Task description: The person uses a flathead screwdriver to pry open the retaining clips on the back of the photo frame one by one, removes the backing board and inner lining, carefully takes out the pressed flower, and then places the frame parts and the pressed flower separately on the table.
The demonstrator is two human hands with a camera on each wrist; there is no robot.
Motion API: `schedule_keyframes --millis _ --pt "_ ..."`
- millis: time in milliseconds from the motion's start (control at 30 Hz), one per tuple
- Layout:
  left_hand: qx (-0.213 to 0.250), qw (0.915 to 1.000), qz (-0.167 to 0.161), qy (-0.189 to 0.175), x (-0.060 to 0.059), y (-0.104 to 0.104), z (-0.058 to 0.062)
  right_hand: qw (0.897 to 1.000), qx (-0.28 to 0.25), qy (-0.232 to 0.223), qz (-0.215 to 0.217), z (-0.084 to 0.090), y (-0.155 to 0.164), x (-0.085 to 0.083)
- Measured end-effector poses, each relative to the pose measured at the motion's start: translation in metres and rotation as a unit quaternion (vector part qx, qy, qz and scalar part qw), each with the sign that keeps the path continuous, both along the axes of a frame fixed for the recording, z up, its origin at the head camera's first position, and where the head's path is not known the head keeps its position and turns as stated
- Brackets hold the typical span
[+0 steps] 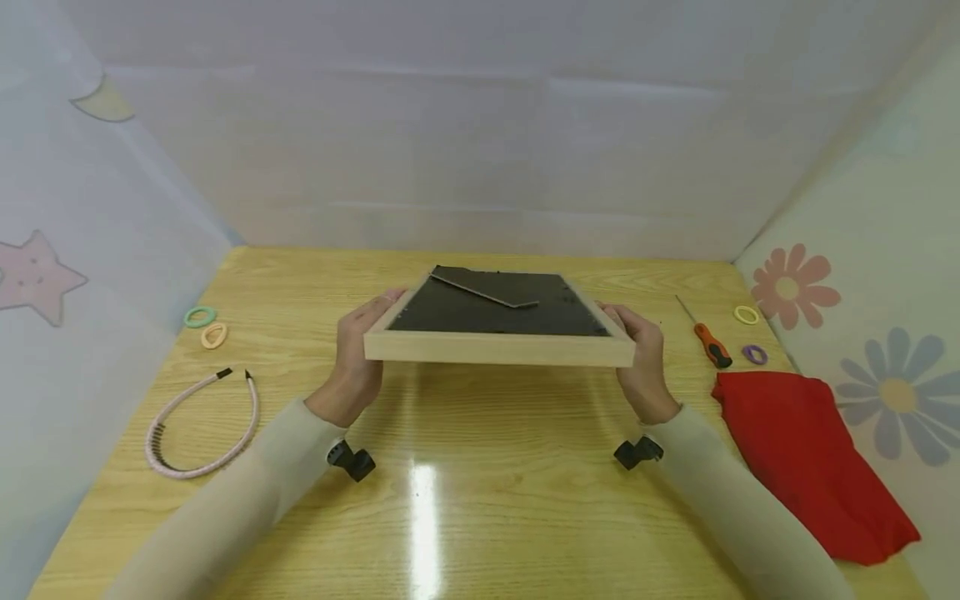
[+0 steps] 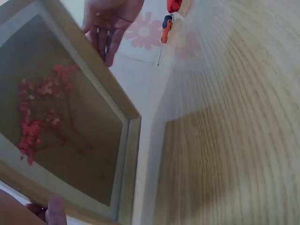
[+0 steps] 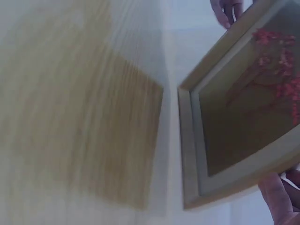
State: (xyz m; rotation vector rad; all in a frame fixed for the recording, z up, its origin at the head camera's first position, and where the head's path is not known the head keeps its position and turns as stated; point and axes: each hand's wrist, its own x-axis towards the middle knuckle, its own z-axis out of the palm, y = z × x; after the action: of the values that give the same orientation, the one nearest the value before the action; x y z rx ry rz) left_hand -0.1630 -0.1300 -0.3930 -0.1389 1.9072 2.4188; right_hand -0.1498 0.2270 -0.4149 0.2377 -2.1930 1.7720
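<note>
A wooden picture frame (image 1: 498, 347) is held above the table, its dark backing (image 1: 495, 317) facing up with a fold-out stand (image 1: 480, 293) on it. The left hand (image 1: 356, 354) grips one side edge and the right hand (image 1: 637, 354) the opposite one. From below, the left wrist view shows the front of the picture frame (image 2: 89, 61), with red flowers (image 2: 30, 131) behind the pane. The right wrist view shows the same front, the red flowers (image 3: 286, 61) and the right thumb (image 3: 276, 197) against the edge.
On the left of the wooden table (image 1: 480, 517) lie a headband (image 1: 251, 417), a green ring (image 1: 200, 317) and a peach ring (image 1: 213, 336). Right of the hands are a screwdriver (image 1: 711, 343), a yellow ring (image 1: 746, 315), a purple ring (image 1: 754, 355) and red cloth (image 1: 810, 467).
</note>
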Motion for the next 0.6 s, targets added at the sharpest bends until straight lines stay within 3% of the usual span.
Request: schedule_keyframes --millis 100,267,533,600 --pt "0.005 0.9992 -0.026 -0.029 0.001 -0.002 0.001 0.991 -0.111 -0.050 0.064 0.001 -0.004 0.005" --pt "-0.012 0.9962 -0.050 -0.070 -0.001 -0.004 -0.003 0.967 -0.197 -0.122 0.108 0.006 -0.008 0.010" --pt "-0.027 0.9934 -0.070 -0.087 0.004 -0.009 -0.017 0.932 -0.249 -0.237 0.114 0.001 -0.001 0.005" --pt "-0.031 0.9927 -0.076 -0.088 0.006 -0.010 -0.020 0.928 -0.247 -0.258 0.104 -0.004 -0.001 0.003"
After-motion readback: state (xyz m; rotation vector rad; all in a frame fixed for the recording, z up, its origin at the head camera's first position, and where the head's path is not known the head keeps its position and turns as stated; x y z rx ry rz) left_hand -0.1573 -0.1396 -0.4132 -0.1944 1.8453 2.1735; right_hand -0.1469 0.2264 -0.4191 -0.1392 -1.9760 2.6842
